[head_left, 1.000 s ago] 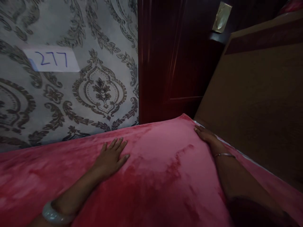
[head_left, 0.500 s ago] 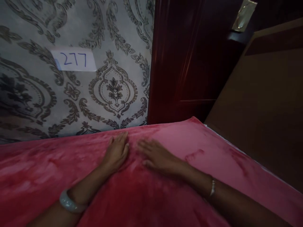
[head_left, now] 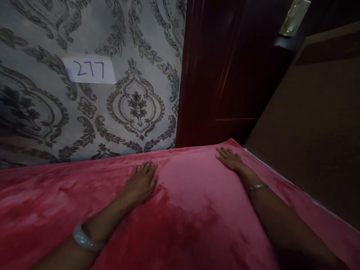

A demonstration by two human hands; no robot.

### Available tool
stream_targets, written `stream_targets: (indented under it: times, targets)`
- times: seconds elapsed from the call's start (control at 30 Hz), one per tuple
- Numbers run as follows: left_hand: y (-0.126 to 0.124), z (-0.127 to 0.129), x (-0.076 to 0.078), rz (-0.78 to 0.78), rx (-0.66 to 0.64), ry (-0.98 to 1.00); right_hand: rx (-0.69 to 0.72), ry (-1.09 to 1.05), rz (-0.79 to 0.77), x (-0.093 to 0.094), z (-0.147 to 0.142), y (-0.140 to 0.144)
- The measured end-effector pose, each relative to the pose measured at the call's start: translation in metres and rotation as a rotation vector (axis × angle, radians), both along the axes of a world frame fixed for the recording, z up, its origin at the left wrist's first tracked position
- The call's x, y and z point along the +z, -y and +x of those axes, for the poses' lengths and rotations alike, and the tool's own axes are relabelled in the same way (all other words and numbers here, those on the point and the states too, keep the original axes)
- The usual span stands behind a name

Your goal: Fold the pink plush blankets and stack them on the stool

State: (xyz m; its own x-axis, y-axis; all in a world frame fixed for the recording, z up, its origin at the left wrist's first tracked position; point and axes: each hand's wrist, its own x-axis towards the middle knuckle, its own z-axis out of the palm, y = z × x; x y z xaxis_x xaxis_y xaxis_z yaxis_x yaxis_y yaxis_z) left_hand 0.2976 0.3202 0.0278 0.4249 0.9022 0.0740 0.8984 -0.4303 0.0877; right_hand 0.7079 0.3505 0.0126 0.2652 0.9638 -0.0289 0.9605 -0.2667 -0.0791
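Observation:
A plush pink-red cover point(head_left: 194, 183) spreads over a flat surface, its far edge against the wall. My left hand point(head_left: 141, 182) lies flat on it near the middle, fingers stretched toward the wall. Farther right, my right hand point(head_left: 230, 159) rests palm down close to the cover's far right corner, with its fingers apart. Neither hand grips anything. The pile shows a smooth lighter patch between the hands and darker red streaks nearer to me. A pale bangle point(head_left: 86, 238) circles my left wrist, and a thin bracelet point(head_left: 259, 186) is on the right.
Behind the cover stands a wall with patterned wallpaper point(head_left: 137, 107), bearing a paper label point(head_left: 89, 69) that reads 277. A dark red wooden door point(head_left: 222, 75) with a metal plate point(head_left: 294, 18) is beside it. A large brown cardboard-like panel point(head_left: 315, 123) leans along the right side.
My right hand has swept right across the cover, from beside the left hand to near the corner, leaving a lighter smooth patch. My left hand has barely moved.

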Motion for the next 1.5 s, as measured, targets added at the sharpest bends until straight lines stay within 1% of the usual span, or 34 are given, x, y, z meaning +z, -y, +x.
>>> stream_targets:
  times: [0.07, 0.13, 0.17, 0.23, 0.27, 0.3, 0.33, 0.4, 0.43, 0.47, 0.5, 0.53, 0.57, 0.6, 0.67, 0.7, 0.73, 0.77, 0.8, 0.83, 0.87, 0.93, 1.0, 1.03, 1.07, 1.17, 1.2, 1.23, 1.27, 1.3, 1.37, 1.4, 1.43, 1.5]
  targets:
    - [0.0, 0.001, 0.0, 0.001, 0.005, -0.019, -0.112, 0.022, 0.011, -0.002, 0.027, 0.008]
    - [-0.001, 0.002, -0.001, 0.014, 0.014, -0.043, -0.187, 0.031, 0.012, 0.002, 0.035, 0.015]
    - [-0.001, 0.002, -0.001, 0.02, 0.02, -0.055, -0.219, 0.026, 0.01, 0.007, 0.03, 0.018]
    - [-0.002, 0.003, -0.001, 0.032, 0.024, -0.073, -0.23, -0.004, 0.01, 0.018, 0.004, 0.028]
    - [-0.003, 0.004, -0.001, 0.037, 0.021, -0.079, -0.175, -0.028, 0.022, 0.022, -0.016, 0.034]
    - [-0.004, 0.004, -0.001, 0.039, 0.019, -0.085, -0.068, -0.05, 0.044, 0.025, -0.04, 0.043]
    - [-0.005, 0.004, -0.001, 0.04, 0.016, -0.094, 0.098, -0.066, 0.067, 0.026, -0.067, 0.052]
    - [-0.007, 0.004, -0.002, 0.051, 0.012, -0.118, 0.459, -0.092, 0.038, 0.023, -0.116, 0.073]
    - [-0.009, 0.004, -0.002, 0.063, 0.01, -0.129, 0.612, -0.119, 0.005, 0.02, -0.134, 0.082]
    - [-0.011, 0.004, -0.003, 0.078, 0.007, -0.136, 0.709, -0.15, -0.01, 0.016, -0.144, 0.09]
    - [-0.012, 0.004, -0.003, 0.091, 0.002, -0.138, 0.726, -0.162, -0.009, 0.013, -0.145, 0.095]
    - [-0.014, 0.004, -0.004, 0.102, -0.005, -0.135, 0.672, -0.155, -0.005, 0.01, -0.137, 0.1]
    - [-0.015, 0.003, -0.004, 0.108, -0.013, -0.131, 0.556, -0.132, 0.009, 0.009, -0.119, 0.103]
    - [-0.016, 0.003, -0.004, 0.109, -0.021, -0.127, 0.409, -0.102, 0.017, 0.008, -0.093, 0.108]
    - [-0.016, 0.003, -0.002, 0.11, -0.029, -0.128, 0.075, -0.033, 0.03, 0.007, -0.03, 0.122]
    - [-0.016, 0.003, -0.001, 0.113, -0.03, -0.133, -0.102, -0.011, 0.039, 0.007, 0.001, 0.132]
    - [-0.015, 0.003, 0.0, 0.115, -0.028, -0.14, -0.238, -0.017, 0.048, 0.007, 0.028, 0.143]
    - [-0.015, 0.003, 0.001, 0.119, -0.026, -0.144, -0.302, -0.018, 0.055, 0.007, 0.051, 0.156]
    - [-0.014, 0.003, 0.002, 0.126, -0.027, -0.143, -0.336, -0.011, 0.068, 0.007, 0.067, 0.169]
    - [-0.014, 0.003, 0.002, 0.131, -0.031, -0.134, -0.355, -0.006, 0.083, 0.007, 0.076, 0.18]
    - [-0.014, 0.003, 0.002, 0.137, -0.037, -0.12, -0.36, 0.003, 0.098, 0.007, 0.08, 0.19]
    - [-0.014, 0.003, 0.002, 0.15, -0.047, -0.083, -0.373, 0.025, 0.132, 0.007, 0.073, 0.202]
    - [-0.015, 0.002, 0.001, 0.16, -0.062, -0.057, -0.377, 0.052, 0.17, 0.005, 0.05, 0.205]
    - [-0.016, 0.002, 0.002, 0.163, -0.065, -0.056, -0.345, 0.063, 0.184, 0.003, 0.035, 0.204]
    - [-0.016, 0.003, 0.002, 0.162, -0.067, -0.064, -0.3, 0.068, 0.194, 0.001, 0.019, 0.202]
    - [-0.015, 0.004, 0.007, 0.137, -0.062, -0.121, 0.02, 0.002, 0.15, -0.006, -0.023, 0.198]
    - [-0.015, 0.004, 0.009, 0.131, -0.063, -0.139, 0.086, -0.021, 0.138, -0.008, -0.029, 0.199]
    - [-0.014, 0.005, 0.01, 0.126, -0.064, -0.154, 0.09, -0.032, 0.126, -0.009, -0.031, 0.202]
    - [-0.014, 0.005, 0.011, 0.125, -0.067, -0.167, 0.034, -0.029, 0.108, -0.01, -0.027, 0.207]
    - [-0.014, 0.005, 0.012, 0.127, -0.072, -0.179, -0.071, -0.016, 0.085, -0.009, -0.018, 0.216]
    - [-0.015, 0.005, 0.013, 0.134, -0.087, -0.196, -0.348, 0.022, 0.025, -0.008, 0.007, 0.239]
    - [-0.015, 0.005, 0.013, 0.141, -0.094, -0.199, -0.448, 0.033, 0.01, -0.007, 0.021, 0.253]
    - [-0.015, 0.005, 0.013, 0.145, -0.097, -0.197, -0.525, 0.042, -0.001, -0.006, 0.032, 0.266]
    - [-0.014, 0.005, 0.013, 0.145, -0.083, -0.183, -0.623, 0.055, -0.004, -0.005, 0.048, 0.289]
